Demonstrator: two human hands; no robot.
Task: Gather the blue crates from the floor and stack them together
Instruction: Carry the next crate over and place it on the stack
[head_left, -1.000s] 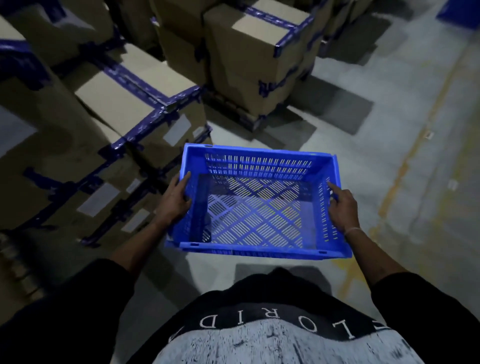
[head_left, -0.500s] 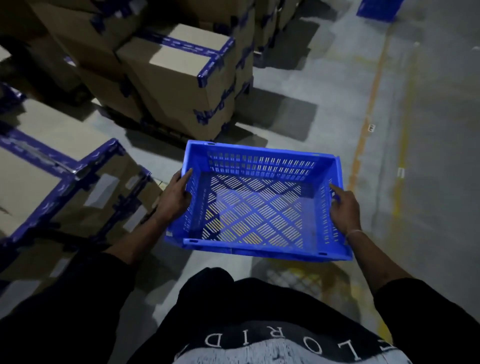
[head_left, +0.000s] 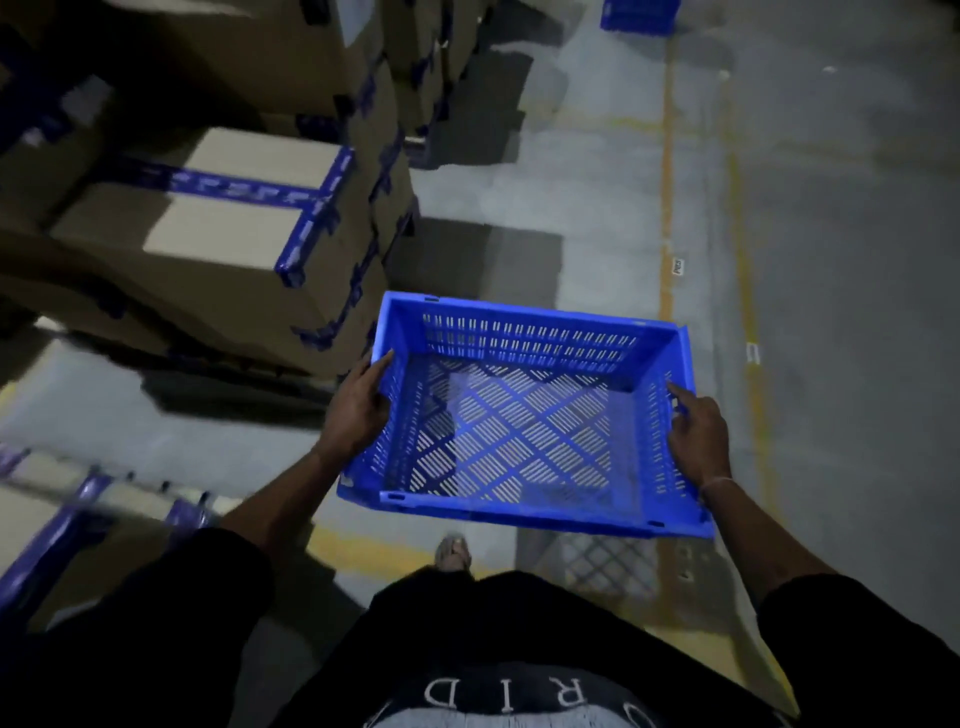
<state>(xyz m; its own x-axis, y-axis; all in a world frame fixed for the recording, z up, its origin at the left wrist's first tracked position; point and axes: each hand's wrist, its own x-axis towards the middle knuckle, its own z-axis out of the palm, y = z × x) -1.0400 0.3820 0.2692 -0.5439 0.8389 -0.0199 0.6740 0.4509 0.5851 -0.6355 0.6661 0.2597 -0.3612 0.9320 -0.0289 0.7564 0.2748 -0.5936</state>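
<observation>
— Two hands are carrying one blue crate (head_left: 524, 421) clear of the floor (head_left: 831, 260), and it is sitting at about four o'clock from the middle of the view. What is it made of?

— Moulded plastic, rectangular, with a thick rolled rim. Short upright slots are running in rows along its walls, and its base is showing a diamond lattice of slatted openings with grey floor visible through them. It is holding nothing.

— How is each grip sitting?

— The left hand (head_left: 358, 410) is grasping the crate's nine o'clock wall, thumb lying along the rim and fingers wrapping the outside. The right hand (head_left: 696, 436) is grasping the three o'clock wall, forefinger stretching forward along the rim and the rest curling over it. A thin band is circling that wrist.

— And what is lying around it?

— Cardboard boxes (head_left: 218, 234) are stacking up from nine to twelve o'clock, matte brown with paler tops, bound with glossy dark blue tape (head_left: 311, 218) along edges and seams. The floor is smooth grey concrete, scuffed, with yellow painted lines (head_left: 666, 208) running away toward twelve o'clock.

— Any other crates showing?

— One more blue crate shape (head_left: 640, 15) is sitting on the floor at one o'clock, at the top edge, well apart from the carried one; it is too cropped to tell more. A lattice shadow is falling on the floor under the carried crate, and a foot (head_left: 453, 553) is showing at six o'clock, just above the person's black shirt (head_left: 519, 649) with pale lettering.
</observation>
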